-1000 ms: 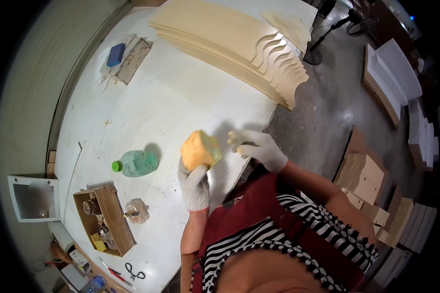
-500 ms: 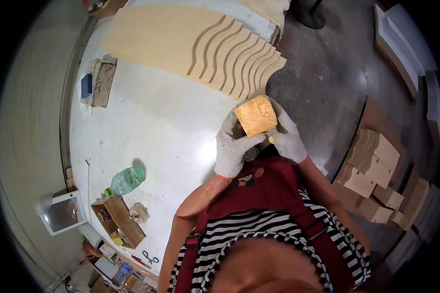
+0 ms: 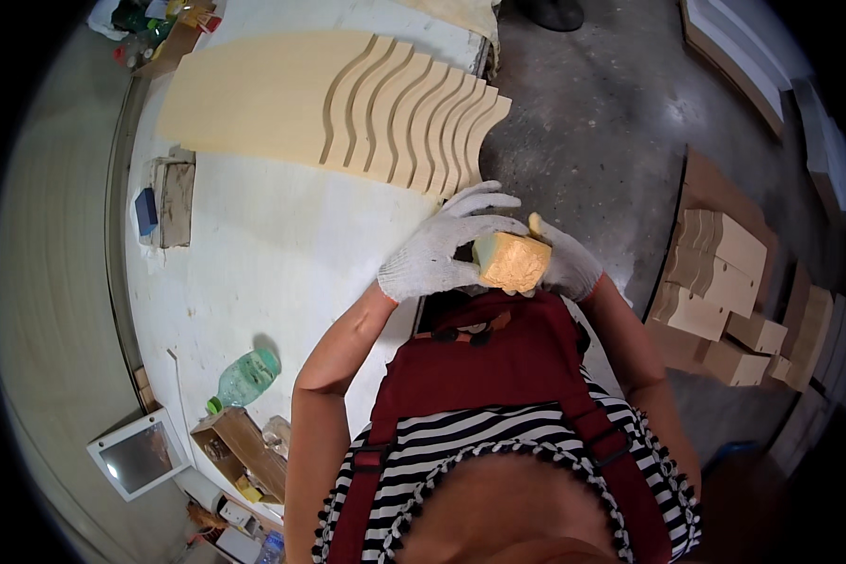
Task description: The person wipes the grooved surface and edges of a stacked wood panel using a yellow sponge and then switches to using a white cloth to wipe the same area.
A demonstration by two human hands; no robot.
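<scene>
In front of my apron I hold a yellow sponge-like block (image 3: 515,263), with a rough orange-yellow face and a pale greenish side. My left hand (image 3: 442,246), in a white knit glove, has its thumb and a finger around the block's left side, while other fingers stretch out beyond it. From the right, my gloved right hand (image 3: 566,258) grips the block; one yellow-stained fingertip sticks up and its other fingers are partly hidden. Beyond my hands, a pale wooden panel (image 3: 254,99) with wavy stepped strips lies on the white table (image 3: 282,244).
Left on the table are a worn block (image 3: 174,204) and a blue block (image 3: 146,211). Nearer stand a green plastic bottle (image 3: 247,378) and an open wooden box (image 3: 240,451). Stacked wooden pieces (image 3: 724,282) lie on the right, beside the grey floor (image 3: 592,122).
My hands and the block have come closer to my body and the block has turned, showing its greenish side. Some left fingers have stretched out. The whole view has shifted.
</scene>
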